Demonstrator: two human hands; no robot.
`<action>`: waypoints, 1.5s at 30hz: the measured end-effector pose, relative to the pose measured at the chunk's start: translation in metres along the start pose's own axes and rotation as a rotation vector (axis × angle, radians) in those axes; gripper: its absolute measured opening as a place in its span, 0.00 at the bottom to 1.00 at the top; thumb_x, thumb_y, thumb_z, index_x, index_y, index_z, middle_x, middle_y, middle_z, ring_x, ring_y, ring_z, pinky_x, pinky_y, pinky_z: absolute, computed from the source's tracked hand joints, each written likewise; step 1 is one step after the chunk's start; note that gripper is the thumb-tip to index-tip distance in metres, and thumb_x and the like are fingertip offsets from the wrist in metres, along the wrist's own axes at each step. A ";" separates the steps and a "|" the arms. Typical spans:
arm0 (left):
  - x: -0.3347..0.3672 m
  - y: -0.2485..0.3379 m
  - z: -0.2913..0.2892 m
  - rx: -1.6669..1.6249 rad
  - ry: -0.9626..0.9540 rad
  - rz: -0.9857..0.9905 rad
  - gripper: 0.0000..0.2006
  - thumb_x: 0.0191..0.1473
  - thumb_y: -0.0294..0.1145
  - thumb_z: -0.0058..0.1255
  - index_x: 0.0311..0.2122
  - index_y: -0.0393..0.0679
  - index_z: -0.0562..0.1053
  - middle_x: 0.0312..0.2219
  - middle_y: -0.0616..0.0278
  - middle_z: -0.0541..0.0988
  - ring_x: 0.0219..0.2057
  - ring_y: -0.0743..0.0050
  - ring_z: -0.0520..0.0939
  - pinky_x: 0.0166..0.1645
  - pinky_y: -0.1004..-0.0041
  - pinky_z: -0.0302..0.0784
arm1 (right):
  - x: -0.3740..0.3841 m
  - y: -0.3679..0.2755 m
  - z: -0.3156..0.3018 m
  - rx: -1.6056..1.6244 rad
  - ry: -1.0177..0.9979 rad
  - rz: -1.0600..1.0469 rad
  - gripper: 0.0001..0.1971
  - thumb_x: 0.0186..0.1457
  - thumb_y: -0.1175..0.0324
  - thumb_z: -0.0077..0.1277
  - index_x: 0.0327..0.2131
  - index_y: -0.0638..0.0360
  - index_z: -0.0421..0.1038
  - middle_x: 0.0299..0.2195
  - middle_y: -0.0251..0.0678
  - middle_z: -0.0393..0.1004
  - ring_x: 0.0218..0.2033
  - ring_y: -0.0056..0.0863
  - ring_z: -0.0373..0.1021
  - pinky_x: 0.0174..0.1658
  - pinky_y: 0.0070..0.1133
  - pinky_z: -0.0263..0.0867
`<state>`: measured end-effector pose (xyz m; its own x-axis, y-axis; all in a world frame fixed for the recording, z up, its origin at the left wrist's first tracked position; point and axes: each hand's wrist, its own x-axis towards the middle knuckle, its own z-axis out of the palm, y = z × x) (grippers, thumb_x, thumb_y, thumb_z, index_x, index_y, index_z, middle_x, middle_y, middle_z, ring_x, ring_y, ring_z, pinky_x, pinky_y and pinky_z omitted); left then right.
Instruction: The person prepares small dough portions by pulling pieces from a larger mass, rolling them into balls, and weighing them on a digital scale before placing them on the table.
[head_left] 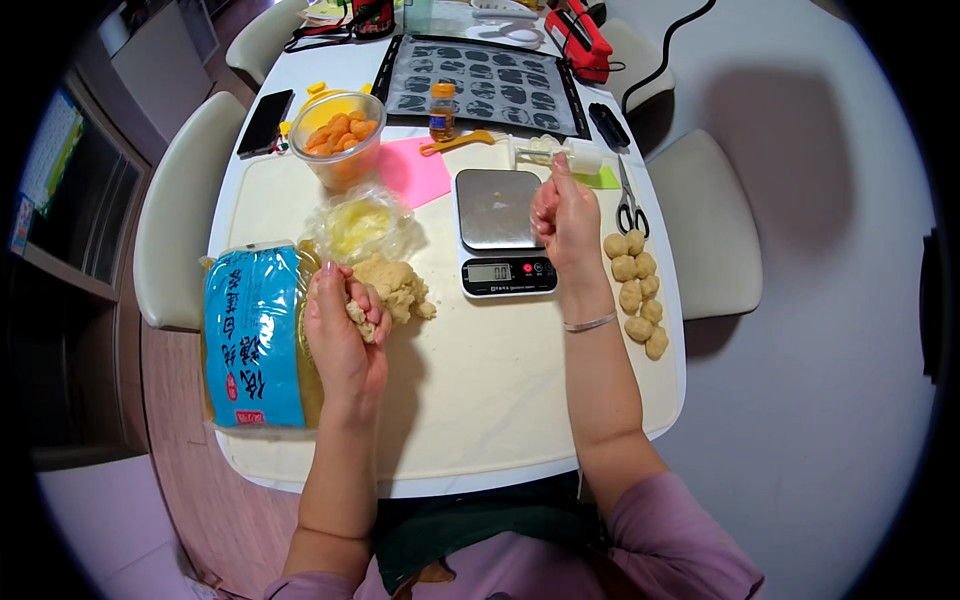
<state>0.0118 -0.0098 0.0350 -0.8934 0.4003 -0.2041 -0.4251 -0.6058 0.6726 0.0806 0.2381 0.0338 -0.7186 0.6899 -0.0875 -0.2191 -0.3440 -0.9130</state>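
My left hand (pixel 340 320) is closed around a crumbly piece of pale dough (pixel 362 326). Just beyond it rests a larger lump of the same dough (pixel 398 283). My right hand (pixel 568 218) hovers by the right edge of a kitchen scale (pixel 498 212), fingers curled in and thumb pointing up; whatever it may hold is hidden. The scale's steel plate carries only small smears or crumbs. Right of that hand, several round dough balls (pixel 640 295) stand in two rows on the mat (pixel 480 390).
A blue-labelled bag (pixel 250 335) lies at left. Behind the dough are a plastic bag with yellow contents (pixel 360 228) and a tub of orange balls (pixel 340 150). Farther back sit a small bottle (pixel 442 112), a brush (pixel 458 142), scissors (pixel 630 205) and a black tray (pixel 480 85).
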 end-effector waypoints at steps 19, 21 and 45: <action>-0.003 0.005 -0.001 -0.037 -0.031 -0.007 0.08 0.61 0.37 0.39 0.32 0.46 0.64 0.16 0.70 0.63 0.16 0.85 0.63 0.15 0.84 0.56 | 0.022 0.027 -0.007 0.242 0.052 -0.097 0.18 0.60 0.54 0.41 0.31 0.59 0.73 0.29 0.41 0.74 0.35 0.30 0.69 0.39 0.22 0.68; -0.003 0.006 -0.002 -0.024 -0.004 -0.018 0.09 0.61 0.37 0.39 0.31 0.46 0.64 0.16 0.70 0.63 0.16 0.85 0.63 0.15 0.84 0.56 | -0.002 0.014 -0.027 0.486 -0.033 0.101 0.22 0.58 0.49 0.42 0.26 0.59 0.71 0.23 0.38 0.71 0.29 0.28 0.69 0.29 0.18 0.66; 0.001 -0.001 0.000 -0.037 0.009 -0.054 0.09 0.59 0.40 0.43 0.32 0.46 0.65 0.16 0.71 0.61 0.17 0.87 0.61 0.13 0.88 0.53 | -0.060 0.025 -0.009 0.544 -0.250 0.305 0.17 0.61 0.55 0.38 0.35 0.61 0.66 0.29 0.36 0.69 0.18 0.17 0.58 0.15 0.10 0.49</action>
<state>0.0114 -0.0086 0.0337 -0.8702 0.4272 -0.2453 -0.4775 -0.6089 0.6334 0.1244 0.1943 0.0126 -0.9179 0.3653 -0.1551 -0.2366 -0.8174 -0.5252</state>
